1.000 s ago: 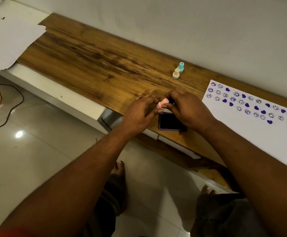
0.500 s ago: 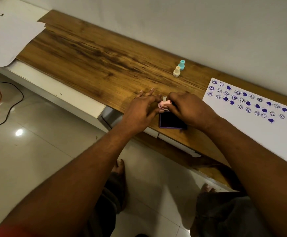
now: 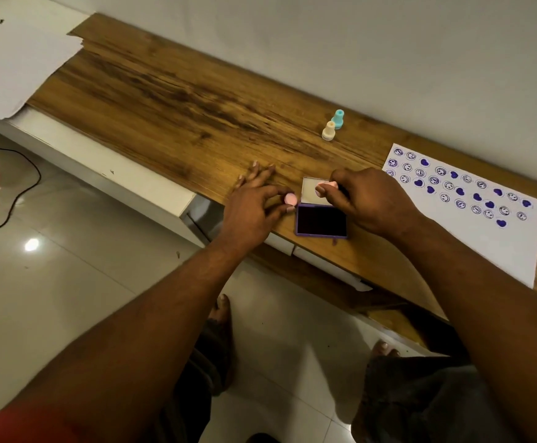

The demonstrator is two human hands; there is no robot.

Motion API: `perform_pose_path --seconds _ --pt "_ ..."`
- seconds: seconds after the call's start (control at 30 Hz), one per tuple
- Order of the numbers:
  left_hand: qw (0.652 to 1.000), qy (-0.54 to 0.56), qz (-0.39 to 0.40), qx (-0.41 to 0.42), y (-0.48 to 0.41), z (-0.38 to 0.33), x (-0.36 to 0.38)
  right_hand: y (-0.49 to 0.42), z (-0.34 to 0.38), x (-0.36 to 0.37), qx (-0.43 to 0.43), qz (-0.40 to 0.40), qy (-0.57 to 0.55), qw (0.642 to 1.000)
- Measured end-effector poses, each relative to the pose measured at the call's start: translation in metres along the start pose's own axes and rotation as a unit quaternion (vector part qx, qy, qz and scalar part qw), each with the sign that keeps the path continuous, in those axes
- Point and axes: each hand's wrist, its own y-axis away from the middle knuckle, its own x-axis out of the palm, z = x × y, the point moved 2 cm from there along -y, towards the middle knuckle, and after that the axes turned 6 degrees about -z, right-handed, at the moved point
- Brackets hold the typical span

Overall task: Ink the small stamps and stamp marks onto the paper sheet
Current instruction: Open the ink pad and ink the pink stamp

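Left hand (image 3: 254, 203) pinches a small round pink cap (image 3: 290, 198); right hand (image 3: 369, 199) grips a pink plastic stamp (image 3: 326, 187) above the open purple ink pad (image 3: 321, 221)

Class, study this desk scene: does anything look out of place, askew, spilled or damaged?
No spill or damage stands out. The paper sheet lies slanted, its near corner overhanging the desk edge. The ink pad sits open at that edge. The marks run in uneven rows.

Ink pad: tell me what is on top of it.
Nothing rests on the ink pad; its dark surface is bare. The right hand holds a pink stamp over its open lid, hiding the lid's right part.
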Motion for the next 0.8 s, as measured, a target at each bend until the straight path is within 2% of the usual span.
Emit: perform_pose_path --seconds 0.2,0.33,0.47,0.57,0.67,0.8 --pt "1.0 -0.019 0.011 -0.018 -0.002 -0.002 -0.001 0.004 -0.005 -0.001 0.001 0.016 -0.003 1.0" --pt "0.999 -0.025 0.014 -0.025 -0.002 -0.005 -0.004 0.006 -0.005 0.001 -0.03 0.048 0.074 0.996" --pt "0.996 -0.053 -0.031 0.058 -0.001 -0.015 -0.009 0.009 -0.001 0.007 -0.04 0.082 0.132 0.987" --pt "0.99 -0.065 -0.004 0.122 0.006 -0.022 -0.004 0.011 0.002 0.01 -0.043 0.072 0.15 0.985" --pt "0.986 -0.094 0.026 0.133 0.011 -0.021 0.002 0.009 0.005 0.013 -0.048 0.067 0.161 0.984" --pt "0.988 -0.083 0.018 0.13 0.009 -0.018 0.004 0.007 0.013 0.019 -0.048 0.075 0.188 0.978"
